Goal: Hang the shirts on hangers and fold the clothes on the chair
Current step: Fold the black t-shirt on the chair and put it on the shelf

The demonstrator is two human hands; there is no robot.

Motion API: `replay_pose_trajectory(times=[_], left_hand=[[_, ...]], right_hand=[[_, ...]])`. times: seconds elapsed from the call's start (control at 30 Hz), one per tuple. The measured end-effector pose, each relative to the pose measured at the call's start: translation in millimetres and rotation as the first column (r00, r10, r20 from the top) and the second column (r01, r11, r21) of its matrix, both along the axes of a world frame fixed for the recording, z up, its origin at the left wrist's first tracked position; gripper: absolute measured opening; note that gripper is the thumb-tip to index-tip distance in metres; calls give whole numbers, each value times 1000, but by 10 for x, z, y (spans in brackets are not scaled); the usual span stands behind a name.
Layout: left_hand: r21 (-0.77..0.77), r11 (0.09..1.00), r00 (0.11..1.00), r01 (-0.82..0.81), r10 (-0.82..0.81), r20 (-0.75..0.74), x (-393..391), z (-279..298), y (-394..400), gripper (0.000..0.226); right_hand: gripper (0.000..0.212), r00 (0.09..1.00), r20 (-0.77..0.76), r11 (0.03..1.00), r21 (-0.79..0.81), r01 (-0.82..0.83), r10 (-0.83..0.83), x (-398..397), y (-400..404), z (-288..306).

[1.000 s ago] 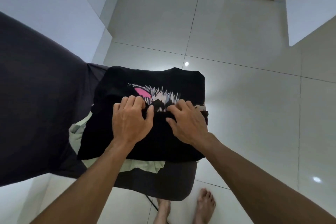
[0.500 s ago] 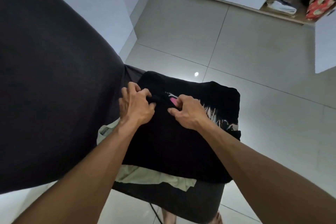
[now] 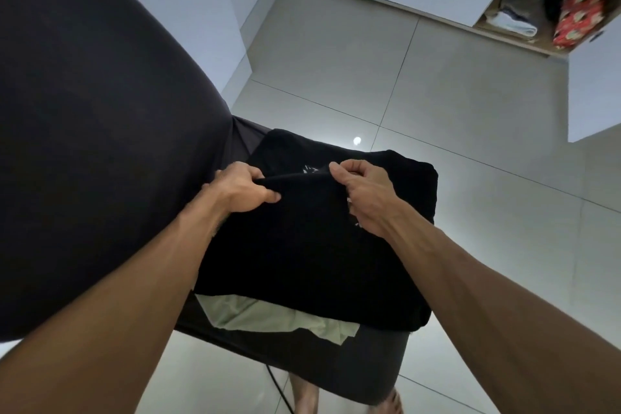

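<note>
Hands, left hand (image 3: 240,193) and right hand (image 3: 364,193), pinch the black T-shirt's (image 3: 302,252) fold over the chair's (image 3: 366,366) middle; uneven pulling could skew it.

Both forearms reach forward. The left hand (image 3: 242,190) curls its grip round a raised fold; the right hand (image 3: 364,193) pinches the same fold just beside it.
</note>
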State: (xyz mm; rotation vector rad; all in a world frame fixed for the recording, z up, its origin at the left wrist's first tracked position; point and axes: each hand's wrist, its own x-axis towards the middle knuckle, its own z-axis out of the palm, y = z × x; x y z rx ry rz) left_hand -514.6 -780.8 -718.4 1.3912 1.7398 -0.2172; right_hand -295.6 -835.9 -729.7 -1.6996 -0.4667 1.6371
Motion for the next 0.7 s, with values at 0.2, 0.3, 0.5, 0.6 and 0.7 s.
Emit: replay_pose_trajectory(times=[0.2, 0.3, 0.5, 0.6, 0.7], left_hand=[[-64, 918, 837, -391, 384, 390, -45, -2, -64, 48], [-91, 884, 767, -458, 445, 462, -91, -27, -80, 66], [-55, 861, 676, -506, 435, 595, -21, 73, -141, 78], [75, 899, 729, -431, 298, 616, -10, 148, -175, 71], [222, 858, 734, -463, 231, 638, -64, 241, -250, 59]], right_hand=[[62, 999, -22, 999, -39, -28, 27, 62, -124, 52], [60, 1000, -5, 1000, -15, 20, -20, 100, -155, 52], [59, 986, 109, 989, 56, -136, 129, 111, -211, 180], [62, 951, 264, 953, 207, -220, 162, 45, -259, 202], [62, 886, 437, 886, 334, -322, 157, -47, -353, 212]])
